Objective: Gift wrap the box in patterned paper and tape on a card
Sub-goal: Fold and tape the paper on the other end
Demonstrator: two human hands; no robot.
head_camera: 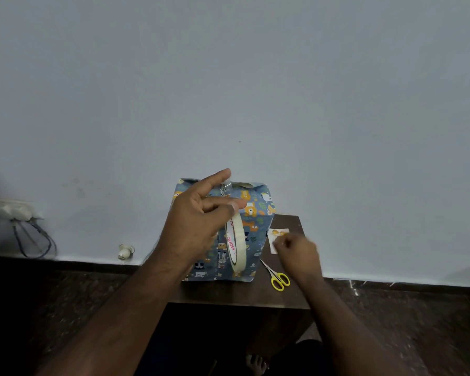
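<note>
Box (251, 221) was covered in matt paper, blue w/ printed animal pattern; creases showed along its top edge. Tape roll (238, 241) looked like pale translucent plastic film, slightly glossy, w/ a white card-like core printed in pink. A short clear strip of tape (226, 186) at 12 o'clock of the roll caught the light, shiny. Scissors (276, 276) at 4 o'clock of the box had smooth yellow plastic handles & thin metal blades. Card (278, 236) was white paper w/ an orange print; finish too blurred to tell. Table (288, 291) looked like dark brown wood, smooth, low sheen. Wall (255, 77) was matt painted plaster.
</note>
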